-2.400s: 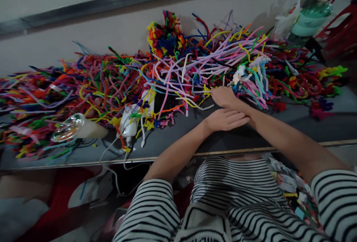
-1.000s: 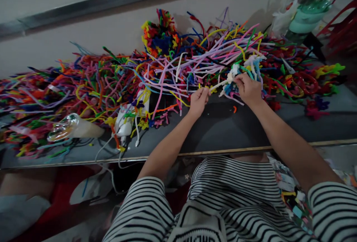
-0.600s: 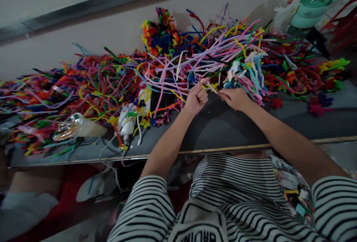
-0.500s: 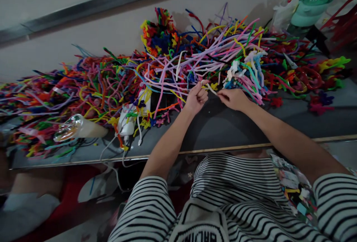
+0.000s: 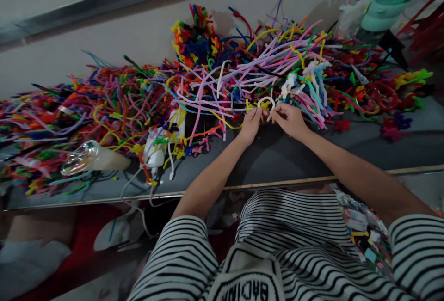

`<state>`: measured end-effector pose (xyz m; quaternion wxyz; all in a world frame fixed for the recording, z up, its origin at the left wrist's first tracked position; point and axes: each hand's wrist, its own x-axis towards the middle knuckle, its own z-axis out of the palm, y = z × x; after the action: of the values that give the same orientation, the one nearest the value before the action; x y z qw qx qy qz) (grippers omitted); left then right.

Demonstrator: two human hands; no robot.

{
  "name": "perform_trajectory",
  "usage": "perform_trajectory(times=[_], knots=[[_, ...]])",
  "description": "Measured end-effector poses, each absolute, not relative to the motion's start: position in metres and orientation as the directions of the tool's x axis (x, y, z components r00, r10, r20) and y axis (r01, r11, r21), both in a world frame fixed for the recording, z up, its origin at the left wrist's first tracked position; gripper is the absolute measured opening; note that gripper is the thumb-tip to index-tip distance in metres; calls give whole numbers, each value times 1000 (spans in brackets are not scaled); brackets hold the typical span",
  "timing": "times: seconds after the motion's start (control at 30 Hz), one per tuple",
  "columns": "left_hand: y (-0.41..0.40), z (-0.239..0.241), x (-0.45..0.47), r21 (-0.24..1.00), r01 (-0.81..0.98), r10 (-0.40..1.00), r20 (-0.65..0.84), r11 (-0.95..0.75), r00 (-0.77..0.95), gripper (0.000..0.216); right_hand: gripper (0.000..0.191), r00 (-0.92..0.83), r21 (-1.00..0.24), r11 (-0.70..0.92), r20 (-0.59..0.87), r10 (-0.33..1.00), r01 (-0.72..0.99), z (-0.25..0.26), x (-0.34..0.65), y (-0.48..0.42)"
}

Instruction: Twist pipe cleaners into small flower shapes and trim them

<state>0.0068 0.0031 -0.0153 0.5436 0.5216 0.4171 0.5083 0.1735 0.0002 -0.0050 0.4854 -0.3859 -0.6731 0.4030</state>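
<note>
A white pipe cleaner is bent into an arch between my two hands, its curve pointing away from me. My left hand is closed on one end, thumb and fingers pinched together. On the other end, my right hand pinches with thumb and forefinger. The fingertips of both hands almost meet below the arch. Just behind the arch lies a yellow pipe-cleaner piece. Beyond my hands spreads a bundle of pink and lilac pipe cleaners, with a cluster of white, blue and pink twisted pieces to the right.
A heap of coloured pipe cleaners runs along the dark table against the wall. At left lie a tipped plastic cup and a white charger with cables. Red-handled scissors lie at right. Another person's leg shows lower left.
My left hand has moved right, close to my right hand. The white pipe cleaner, a slanted strand before, is now bent into an arch. The view has shifted slightly.
</note>
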Motion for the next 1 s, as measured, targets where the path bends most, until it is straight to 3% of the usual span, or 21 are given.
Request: perform_trajectory(times=[0.17,0.3,0.47,0.6,0.73,0.87,1.0], knots=[[10,-22,0,986,122,989,96,-110,112,36,28,-315,-826,461,365,876,324,-4,179,1],[11,-26,-2,939,283,977,160,-194,138,37,21,-441,-669,499,274,855,551,-6,178,2],[9,-24,-1,952,262,964,92,-159,251,34,26,-436,-578,449,173,883,681,0,175,2],[10,-21,-5,899,307,904,184,-314,387,24,30,-386,-403,392,101,917,827,9,174,-4],[9,-20,-9,766,412,823,258,-494,506,26,37,-313,-275,325,89,946,905,15,171,-17],[7,-21,-11,541,558,765,305,-629,567,32,44,-263,-161,266,41,964,950,15,160,-34],[5,-20,-17,333,624,707,311,-707,636,29,43,-309,-175,300,-30,951,938,14,148,-47]])
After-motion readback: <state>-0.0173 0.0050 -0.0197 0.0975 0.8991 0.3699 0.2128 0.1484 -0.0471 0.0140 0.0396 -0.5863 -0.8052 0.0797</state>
